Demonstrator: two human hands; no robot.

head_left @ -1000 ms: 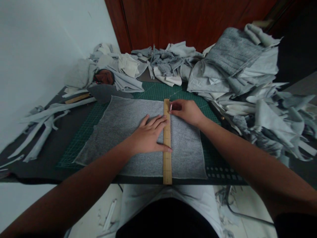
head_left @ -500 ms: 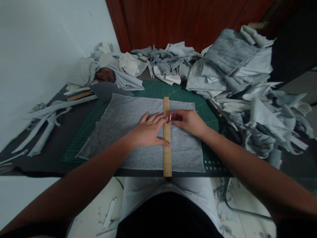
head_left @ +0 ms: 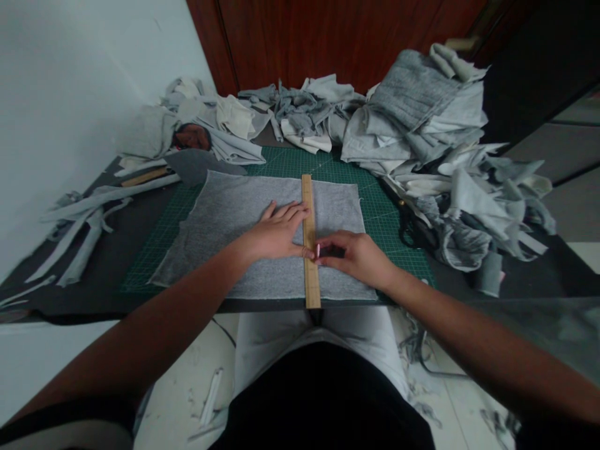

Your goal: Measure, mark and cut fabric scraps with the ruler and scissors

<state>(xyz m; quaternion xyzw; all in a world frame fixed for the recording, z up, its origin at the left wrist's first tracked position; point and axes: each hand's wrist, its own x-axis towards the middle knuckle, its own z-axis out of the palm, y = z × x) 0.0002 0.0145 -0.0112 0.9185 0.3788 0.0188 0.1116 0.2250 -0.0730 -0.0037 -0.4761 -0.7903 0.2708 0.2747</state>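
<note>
Well, from the head view, the left hand (head_left: 276, 232) lies flat with its fingers spread on a square of grey knit cloth (head_left: 262, 194), and its thumb tip touches a long wooden ruler (head_left: 310, 275) that lies across the middle of the cloth. The right hand (head_left: 356, 257) pinches a tiny pink-and-white stick (head_left: 317, 251) just beside the ruler. The cloth sits on a green cutting mat (head_left: 387, 234), with heaps of grey cloth scraps (head_left: 412, 125) behind it.

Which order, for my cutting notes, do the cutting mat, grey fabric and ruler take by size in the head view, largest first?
1. Cutting mat, though partly covered
2. Grey fabric
3. Ruler, long but narrow
</note>
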